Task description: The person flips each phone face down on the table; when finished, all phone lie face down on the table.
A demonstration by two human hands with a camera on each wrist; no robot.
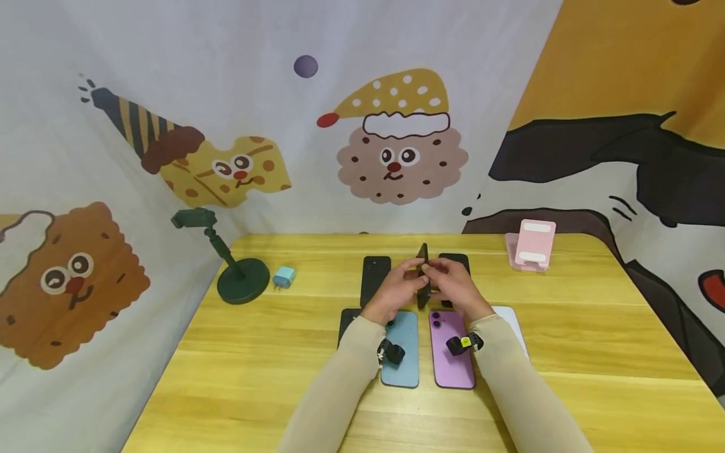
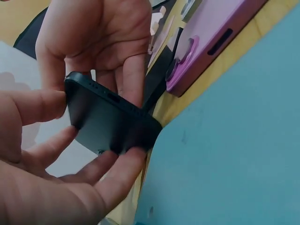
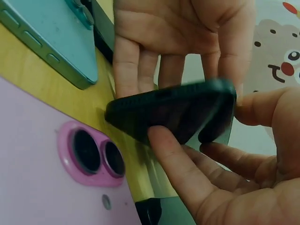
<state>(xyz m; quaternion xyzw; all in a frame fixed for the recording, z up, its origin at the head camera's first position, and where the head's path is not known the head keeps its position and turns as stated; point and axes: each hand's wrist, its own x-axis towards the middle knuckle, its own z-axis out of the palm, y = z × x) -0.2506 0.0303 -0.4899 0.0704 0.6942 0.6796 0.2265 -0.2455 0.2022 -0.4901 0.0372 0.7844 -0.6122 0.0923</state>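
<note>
A dark smartphone (image 1: 423, 290) stands on edge between the two hands, over the gap among several phones on the table. My left hand (image 1: 396, 290) grips it from the left, thumb and fingertips on its edge and face. From the right, my right hand (image 1: 457, 288) holds the same phone by its opposite side. The left wrist view shows the port end of the phone (image 2: 110, 119) toward the camera. Just in front of the hands lie a blue phone (image 1: 402, 368) and a purple phone (image 1: 450, 371). Behind them is a black phone (image 1: 375, 277), another (image 1: 457, 258) partly covered by my right hand.
A white phone (image 1: 511, 318) and another dark phone (image 1: 347, 319) lie partly behind the forearms. A green phone stand (image 1: 243, 280) and a blue charger plug (image 1: 284, 277) are at the left. At the back right stands a pink phone stand (image 1: 535, 242). A printed cloth (image 1: 317, 176) hangs behind the table.
</note>
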